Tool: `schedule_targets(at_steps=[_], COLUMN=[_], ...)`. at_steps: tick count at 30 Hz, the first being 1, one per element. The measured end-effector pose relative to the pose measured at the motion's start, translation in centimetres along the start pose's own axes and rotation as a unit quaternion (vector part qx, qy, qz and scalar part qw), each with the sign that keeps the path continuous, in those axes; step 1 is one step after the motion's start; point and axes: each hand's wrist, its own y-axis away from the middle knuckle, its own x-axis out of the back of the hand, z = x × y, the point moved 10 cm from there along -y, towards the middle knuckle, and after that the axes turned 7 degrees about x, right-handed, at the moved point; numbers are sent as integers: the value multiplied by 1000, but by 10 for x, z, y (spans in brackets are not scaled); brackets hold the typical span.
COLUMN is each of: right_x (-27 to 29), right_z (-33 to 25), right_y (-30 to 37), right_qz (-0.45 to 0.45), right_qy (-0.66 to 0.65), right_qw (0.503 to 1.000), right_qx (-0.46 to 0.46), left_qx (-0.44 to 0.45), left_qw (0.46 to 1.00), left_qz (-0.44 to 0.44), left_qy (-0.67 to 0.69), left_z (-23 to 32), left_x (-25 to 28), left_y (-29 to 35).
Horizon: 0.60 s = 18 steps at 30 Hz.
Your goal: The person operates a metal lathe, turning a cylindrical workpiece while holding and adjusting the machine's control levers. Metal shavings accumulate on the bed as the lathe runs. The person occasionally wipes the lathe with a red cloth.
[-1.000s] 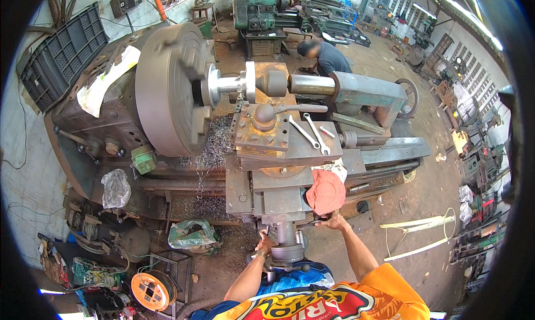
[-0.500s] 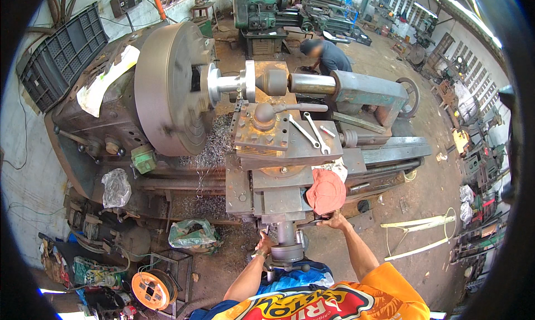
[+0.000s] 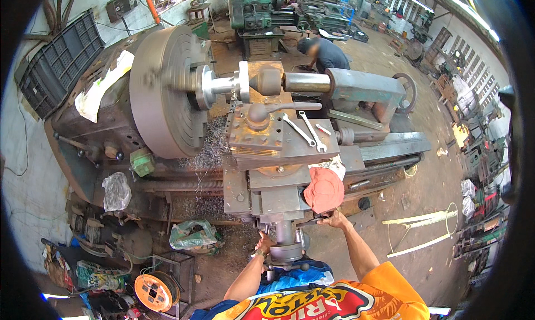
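Note:
A large metal lathe stands before me, its broad chuck (image 3: 167, 97) blurred by spinning. A shiny flanged workpiece (image 3: 223, 86) runs between the chuck and the tailstock (image 3: 362, 86). In front of it sits the tool post (image 3: 257, 125) with its clamping handle. My left hand (image 3: 264, 244) is closed around a small upright lever (image 3: 267, 229) beside the round handwheel (image 3: 285, 253). My right hand (image 3: 334, 219) is curled just below a red cap (image 3: 324, 190) lying on the carriage; what its fingers grip is mostly hidden.
Two wrenches (image 3: 306, 129) lie on the slide. Metal chips (image 3: 214, 147) cover the bed below the chuck. A green bag (image 3: 194, 235) and an orange cable reel (image 3: 153, 292) are at lower left. Behind the lathe a person (image 3: 329, 55) crouches near a green machine (image 3: 251, 13).
The chuck has turned on. The whole view has shifted a little, so the lathe appears slightly farther left. Both hands keep their places on the carriage.

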Motion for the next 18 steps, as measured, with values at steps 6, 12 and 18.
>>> schedule_targets(at_steps=[6,12,18], right_x=[6,-1,-8], right_z=[-26,-46,-60], right_y=[12,14,15], right_qz=[-14,-72,-81], right_qy=[109,142,168], right_qw=[993,987,982], right_qx=[34,-23,-24], left_qx=[14,-33,-3], left_qw=[1000,999,1000], left_qz=[11,-6,-7], left_qy=[-25,26,-23], left_z=[-9,-9,-12], left_x=[-5,-12,-18], left_y=[-20,-22,-37])
